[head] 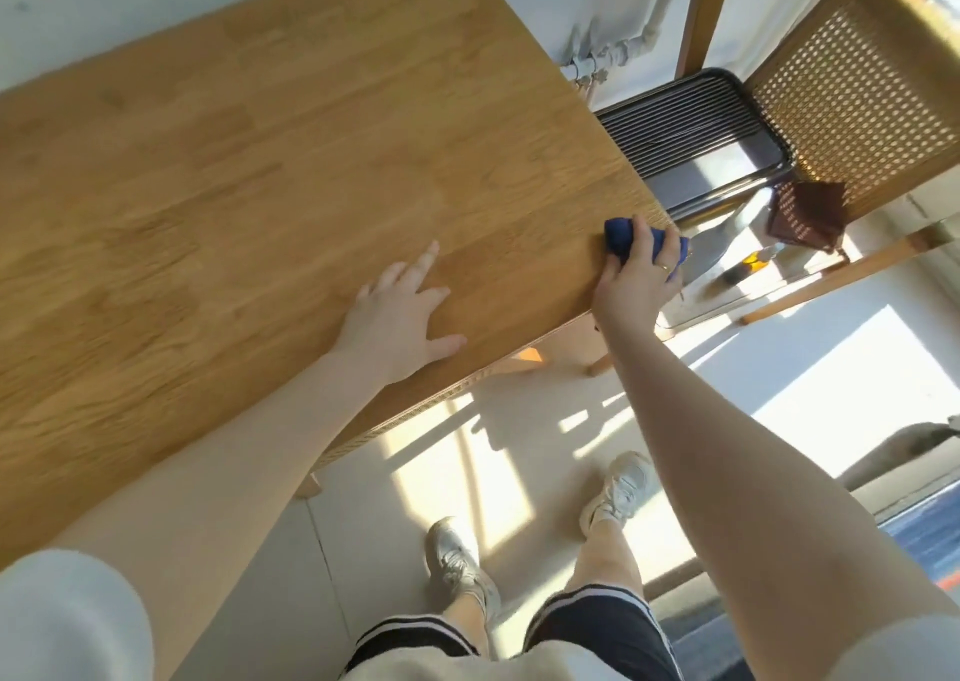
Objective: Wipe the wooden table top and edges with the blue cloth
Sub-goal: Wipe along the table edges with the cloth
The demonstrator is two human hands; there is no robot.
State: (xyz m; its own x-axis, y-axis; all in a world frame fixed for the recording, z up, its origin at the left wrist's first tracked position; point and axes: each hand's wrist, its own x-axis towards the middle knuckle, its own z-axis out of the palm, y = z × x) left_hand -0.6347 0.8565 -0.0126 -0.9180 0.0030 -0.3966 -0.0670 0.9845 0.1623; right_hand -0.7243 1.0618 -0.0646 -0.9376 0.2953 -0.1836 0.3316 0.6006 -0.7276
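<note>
1. Right hand [636,277], fingers curled, gripped bunched blue cloth [621,236] at right corner of wooden table top [291,160].
2. Left hand [402,316] lay flat nearby, fingers spread, holding nothing.
3. Cane-backed chair [852,108] stood beyond that edge.

We see only part of the blue cloth [621,233], the rest hidden under the right hand [640,277]; the wooden table [270,160] is cut off at the left edge (its far end unseen); the chair [852,87] runs past the top edge.

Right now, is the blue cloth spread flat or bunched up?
Bunched: the blue cloth is wadded inside the right hand at the table corner.
</note>
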